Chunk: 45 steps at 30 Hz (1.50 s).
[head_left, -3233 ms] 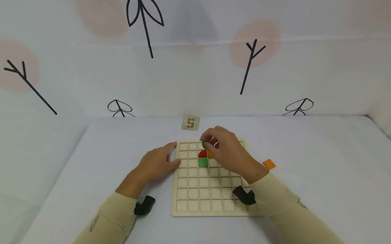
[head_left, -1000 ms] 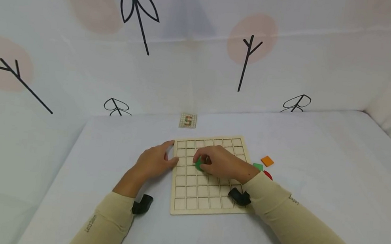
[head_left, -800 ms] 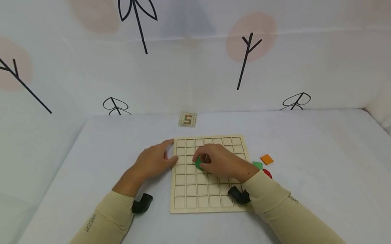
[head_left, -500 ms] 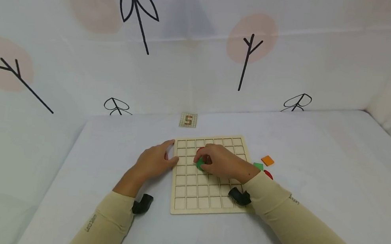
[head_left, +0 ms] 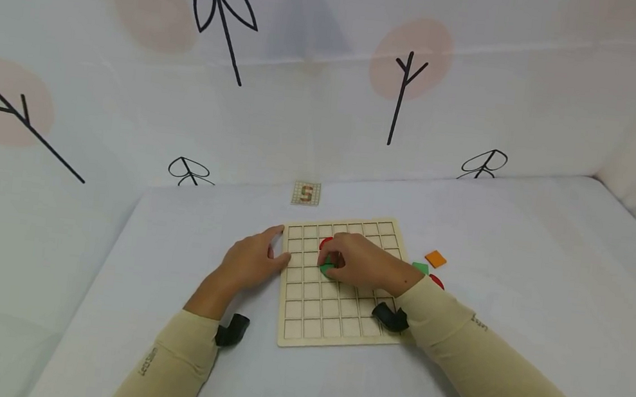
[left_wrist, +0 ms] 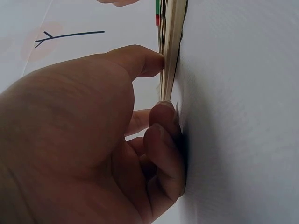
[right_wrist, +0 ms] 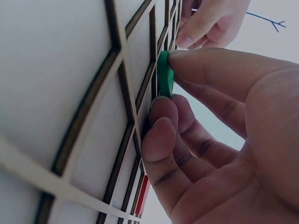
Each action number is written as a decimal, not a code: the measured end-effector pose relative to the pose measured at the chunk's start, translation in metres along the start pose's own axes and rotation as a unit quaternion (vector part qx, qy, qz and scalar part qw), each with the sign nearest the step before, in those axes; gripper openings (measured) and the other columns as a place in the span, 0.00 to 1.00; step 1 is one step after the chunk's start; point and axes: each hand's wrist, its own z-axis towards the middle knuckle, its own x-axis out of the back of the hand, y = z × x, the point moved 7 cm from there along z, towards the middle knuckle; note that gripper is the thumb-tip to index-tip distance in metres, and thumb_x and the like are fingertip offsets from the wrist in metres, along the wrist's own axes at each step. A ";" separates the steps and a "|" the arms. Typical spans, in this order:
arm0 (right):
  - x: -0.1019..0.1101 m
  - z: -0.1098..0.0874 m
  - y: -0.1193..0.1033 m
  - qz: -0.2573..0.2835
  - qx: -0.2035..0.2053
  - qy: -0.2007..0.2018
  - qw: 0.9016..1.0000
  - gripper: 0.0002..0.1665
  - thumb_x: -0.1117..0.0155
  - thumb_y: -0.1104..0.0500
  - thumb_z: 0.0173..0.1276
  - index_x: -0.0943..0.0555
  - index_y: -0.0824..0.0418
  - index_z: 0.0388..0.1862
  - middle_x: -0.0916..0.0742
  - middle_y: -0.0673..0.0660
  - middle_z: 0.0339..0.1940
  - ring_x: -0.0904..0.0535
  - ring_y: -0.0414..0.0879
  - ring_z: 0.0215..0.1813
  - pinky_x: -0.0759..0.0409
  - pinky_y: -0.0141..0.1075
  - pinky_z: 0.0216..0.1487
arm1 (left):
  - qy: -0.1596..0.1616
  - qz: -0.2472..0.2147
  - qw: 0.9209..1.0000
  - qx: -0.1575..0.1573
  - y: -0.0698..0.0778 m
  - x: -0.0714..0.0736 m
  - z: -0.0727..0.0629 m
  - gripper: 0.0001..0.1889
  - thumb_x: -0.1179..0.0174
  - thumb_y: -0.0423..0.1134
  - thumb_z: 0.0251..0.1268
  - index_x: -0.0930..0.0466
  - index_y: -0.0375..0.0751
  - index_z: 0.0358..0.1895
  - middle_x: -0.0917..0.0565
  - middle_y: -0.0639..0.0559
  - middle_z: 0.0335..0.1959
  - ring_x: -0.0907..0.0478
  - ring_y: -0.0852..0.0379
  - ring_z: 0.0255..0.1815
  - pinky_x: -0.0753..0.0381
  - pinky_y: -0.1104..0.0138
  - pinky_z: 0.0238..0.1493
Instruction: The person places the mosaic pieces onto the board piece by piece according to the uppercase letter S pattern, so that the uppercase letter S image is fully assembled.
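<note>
My right hand [head_left: 355, 260] pinches a small green tile [right_wrist: 164, 74] between thumb and fingertips over the wooden grid board [head_left: 304, 330]. In the right wrist view the tile stands on edge against the grid, right at a cell. A red tile [head_left: 326, 243] sits in the cell just beyond those fingers, partly hidden by them. My left hand [head_left: 250, 261] holds the board's left edge. Its thumb [left_wrist: 152, 63] rests on the edge, and the other fingers curl at the board's side, low against the white cloth.
Right of the board lie an orange square tile [head_left: 436, 259], a green tile [head_left: 420, 268] and a red tile [head_left: 437, 281], the last partly behind my sleeve. A small pattern card [head_left: 306, 193] with an S-like figure lies behind the board. A patterned cloth wall [head_left: 304, 113] rises at the back.
Since the oldest frame my right hand has come down and nearer, from the top row to about the third row. Lately it shifts slightly rightward, uncovering more red tile. The left hand stays.
</note>
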 end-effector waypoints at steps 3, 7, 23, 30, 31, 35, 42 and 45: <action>0.000 0.000 0.000 0.000 -0.004 -0.003 1.000 0.06 0.30 0.63 0.66 0.14 0.56 0.40 0.18 0.50 0.36 0.25 0.39 0.37 0.24 0.32 0.41 | -0.001 -0.002 1.000 0.000 -0.001 0.000 0.000 0.36 0.40 0.55 0.68 0.38 0.52 0.77 0.24 0.53 0.26 0.30 0.57 0.25 0.34 0.64 0.29; -0.001 -0.001 0.001 0.000 -0.007 -0.007 1.000 0.05 0.30 0.63 0.66 0.14 0.56 0.40 0.18 0.50 0.36 0.25 0.39 0.37 0.24 0.32 0.42 | -0.004 0.000 1.000 -0.002 -0.001 0.000 0.000 0.36 0.40 0.54 0.68 0.38 0.52 0.77 0.24 0.53 0.25 0.30 0.57 0.25 0.34 0.64 0.29; 0.001 0.000 -0.004 -0.016 -0.005 -0.002 1.000 0.05 0.27 0.62 0.63 0.15 0.56 0.36 0.18 0.50 0.35 0.25 0.40 0.37 0.24 0.32 0.42 | 0.002 0.002 1.000 -0.005 0.000 0.002 0.001 0.36 0.39 0.55 0.68 0.38 0.52 0.77 0.24 0.53 0.26 0.30 0.57 0.25 0.34 0.65 0.28; -0.001 0.001 -0.001 -0.017 -0.020 -0.003 1.000 0.06 0.27 0.62 0.62 0.16 0.56 0.36 0.18 0.50 0.35 0.24 0.40 0.37 0.24 0.32 0.42 | 0.003 0.001 1.000 -0.005 -0.001 0.001 0.001 0.35 0.40 0.55 0.68 0.37 0.52 0.76 0.24 0.54 0.26 0.30 0.57 0.24 0.35 0.65 0.27; -0.001 0.001 -0.001 -0.019 -0.020 -0.002 1.000 0.06 0.27 0.62 0.62 0.16 0.56 0.36 0.18 0.50 0.35 0.25 0.40 0.37 0.24 0.32 0.42 | 0.003 0.002 1.000 -0.005 -0.001 0.002 0.001 0.35 0.40 0.55 0.68 0.37 0.52 0.76 0.24 0.54 0.26 0.30 0.57 0.24 0.35 0.65 0.27; 0.000 0.003 -0.004 -0.030 -0.017 -0.001 0.999 0.06 0.27 0.62 0.62 0.16 0.56 0.36 0.18 0.50 0.35 0.25 0.40 0.37 0.24 0.32 0.42 | 0.008 0.003 1.000 -0.004 -0.002 0.005 0.000 0.35 0.40 0.54 0.68 0.37 0.51 0.76 0.24 0.54 0.25 0.30 0.57 0.24 0.35 0.65 0.27; 0.004 -0.001 -0.011 -0.043 -0.011 -0.004 0.999 0.04 0.30 0.59 0.67 0.16 0.55 0.39 0.18 0.49 0.36 0.24 0.39 0.36 0.24 0.32 0.41 | 0.004 -0.003 1.000 -0.003 -0.003 0.001 0.000 0.36 0.40 0.55 0.68 0.38 0.52 0.76 0.24 0.54 0.24 0.30 0.57 0.24 0.35 0.64 0.28; 0.009 -0.007 -0.015 -0.048 -0.001 0.008 0.999 0.05 0.33 0.57 0.69 0.15 0.55 0.42 0.18 0.48 0.38 0.24 0.38 0.36 0.23 0.33 0.41 | 0.002 -0.003 1.000 -0.001 -0.003 0.000 0.001 0.36 0.40 0.55 0.68 0.38 0.52 0.77 0.25 0.54 0.24 0.31 0.57 0.24 0.35 0.64 0.28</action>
